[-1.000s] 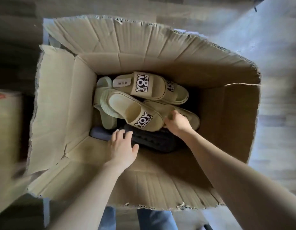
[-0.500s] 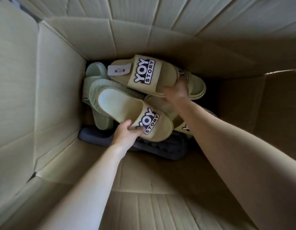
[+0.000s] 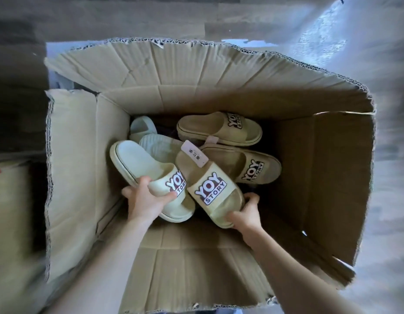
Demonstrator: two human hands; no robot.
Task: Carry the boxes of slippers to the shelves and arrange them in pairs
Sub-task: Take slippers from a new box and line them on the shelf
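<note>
A large open cardboard box [image 3: 321, 177] stands below me with several pale yellow-green "YOY STORY" slippers inside. My left hand [image 3: 146, 200] grips the toe end of one pale slipper [image 3: 139, 164], lifted off the pile. My right hand [image 3: 246, 214] grips the toe of a second slipper [image 3: 210, 189] that carries a white tag. The two held slippers lie side by side, toes toward me. Two more matching slippers [image 3: 219, 128] [image 3: 246, 164] lie deeper in the box, with a ribbed pale slipper [image 3: 142, 130] behind the held ones.
The box flaps stand up all round, the left flap [image 3: 71, 177] folded outward. Another carton [image 3: 8, 211] sits at the far left. Grey wood-pattern floor [image 3: 389, 177] surrounds the box.
Both hands have closed on a slipper each and lifted them toward me from the pile. My head has pulled back out of the box, so the flaps and floor show again.
</note>
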